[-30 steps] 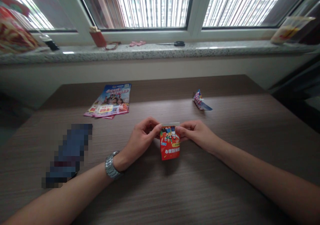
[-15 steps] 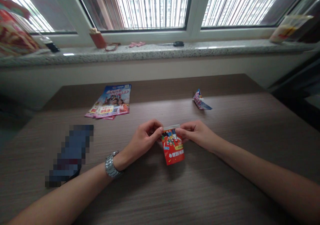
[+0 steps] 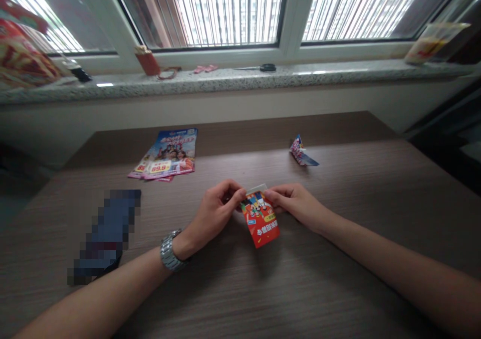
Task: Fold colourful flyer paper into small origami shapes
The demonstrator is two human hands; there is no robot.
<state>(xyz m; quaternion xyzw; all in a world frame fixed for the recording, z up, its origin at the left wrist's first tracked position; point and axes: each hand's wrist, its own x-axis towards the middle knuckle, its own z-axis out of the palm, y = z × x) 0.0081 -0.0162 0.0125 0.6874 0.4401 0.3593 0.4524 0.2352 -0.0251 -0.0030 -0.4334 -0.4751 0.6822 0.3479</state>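
Observation:
Between my hands is a small folded paper (image 3: 262, 223), red with printed cartoon figures and lettering that looks upside down, and a pale strip along its far edge. My left hand (image 3: 221, 206), below a metal wristwatch (image 3: 172, 250), pinches the paper's upper left corner between thumb and fingers. On the opposite side, my right hand (image 3: 295, 201) grips the upper right edge, thumb on top. The paper is tilted, its lower end pointing toward me and a little right, with a shadow on the table under it. Fingertips behind the paper are hidden.
A folded paper shape (image 3: 300, 153) sits farther back on the wooden table (image 3: 233, 299). Printed flyers (image 3: 171, 153) lie back left, and a blurred-out dark object (image 3: 108, 233) lies near my left forearm. Scissors (image 3: 263, 68) and a red case (image 3: 147, 60) rest on the windowsill (image 3: 210, 82).
The red paper has turned slightly, its lower end swinging to the right. Both hands keep their hold and have hardly moved.

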